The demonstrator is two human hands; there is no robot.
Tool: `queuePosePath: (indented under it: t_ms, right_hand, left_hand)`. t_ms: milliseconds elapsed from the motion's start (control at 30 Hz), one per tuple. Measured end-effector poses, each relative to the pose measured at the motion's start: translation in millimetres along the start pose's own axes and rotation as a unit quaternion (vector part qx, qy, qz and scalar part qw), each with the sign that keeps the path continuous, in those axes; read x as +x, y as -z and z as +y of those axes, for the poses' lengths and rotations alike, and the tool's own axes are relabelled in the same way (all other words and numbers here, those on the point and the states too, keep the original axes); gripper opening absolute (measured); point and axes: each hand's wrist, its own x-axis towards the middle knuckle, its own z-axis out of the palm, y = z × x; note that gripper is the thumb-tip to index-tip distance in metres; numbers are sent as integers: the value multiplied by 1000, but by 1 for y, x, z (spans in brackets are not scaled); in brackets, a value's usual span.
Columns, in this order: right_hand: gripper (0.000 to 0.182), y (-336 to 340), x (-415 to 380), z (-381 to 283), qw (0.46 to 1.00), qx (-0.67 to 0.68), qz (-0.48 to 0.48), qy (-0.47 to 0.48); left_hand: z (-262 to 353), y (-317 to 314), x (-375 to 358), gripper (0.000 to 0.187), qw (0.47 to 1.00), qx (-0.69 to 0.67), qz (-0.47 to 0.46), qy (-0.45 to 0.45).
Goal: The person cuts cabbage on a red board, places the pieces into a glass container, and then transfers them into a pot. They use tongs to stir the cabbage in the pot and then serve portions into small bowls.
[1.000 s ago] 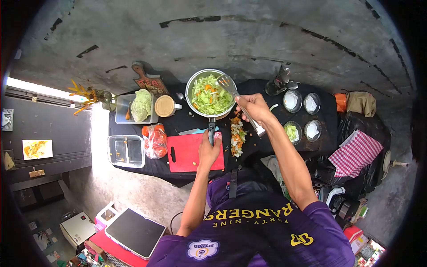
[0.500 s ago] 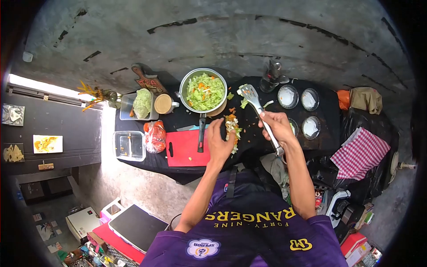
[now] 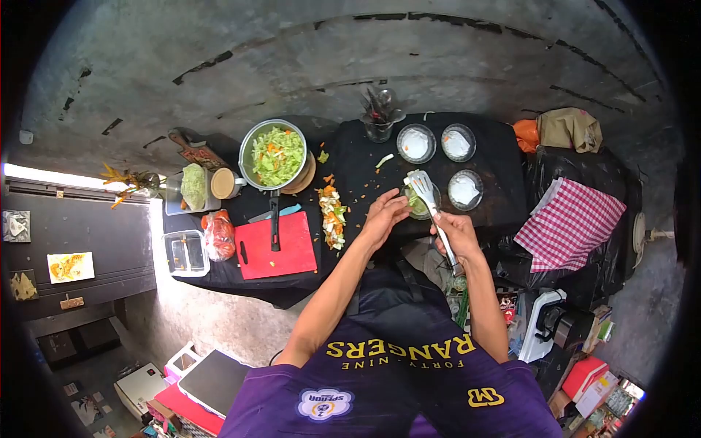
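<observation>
In my right hand (image 3: 457,235) are metal tongs (image 3: 442,237) with a slotted, spatula-like end, gripped by the handle. That slotted end lies over a small glass bowl (image 3: 418,209), where pale green shredded cabbage shows. My left hand (image 3: 385,217) is at the bowl's left side, fingers stretched toward its rim and holding nothing. Left of this hand, a filled roll (image 3: 332,219) topped with chopped vegetables and white bits lies on the black cloth. Farther left, a pan (image 3: 276,157) holds shredded cabbage and carrot, its black handle reaching over a red cutting board (image 3: 281,248).
Three glass bowls with white contents (image 3: 416,144) stand at the back right. A glass of dark utensils (image 3: 379,124) is behind them. Leftward are a bag of tomatoes (image 3: 218,235), a lidded mug (image 3: 225,183), a cabbage (image 3: 193,187) and a clear container (image 3: 175,252).
Both hands have shifted right relative to the table, from the filled roll to the small bowl. The tongs' end has come down over that bowl. The camera view has swung right.
</observation>
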Motion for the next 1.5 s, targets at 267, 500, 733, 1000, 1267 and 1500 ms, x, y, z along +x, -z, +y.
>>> queuePosePath:
  t_ms: [267, 500, 733, 1000, 1267, 1500]
  right_hand:
    - [28, 38, 27, 45, 999, -47, -3, 1]
    - [30, 47, 46, 70, 947, -297, 72, 102]
    - [33, 44, 38, 54, 870, -459, 72, 163]
    - [44, 50, 15, 7, 891, -445, 21, 89]
    - [51, 68, 28, 17, 982, -172, -72, -18]
    - [56, 62, 35, 20, 982, -173, -41, -71]
  left_hand:
    - [-35, 2, 31, 52, 987, 141, 61, -45]
    - [-46, -2, 33, 40, 838, 509, 112, -165]
    - [-47, -16, 36, 49, 689, 655, 106, -293]
    - [-43, -17, 48, 46, 662, 689, 126, -267]
    - [-54, -7, 58, 13, 646, 699, 94, -293]
    - [-52, -9, 51, 18, 640, 710, 107, -276]
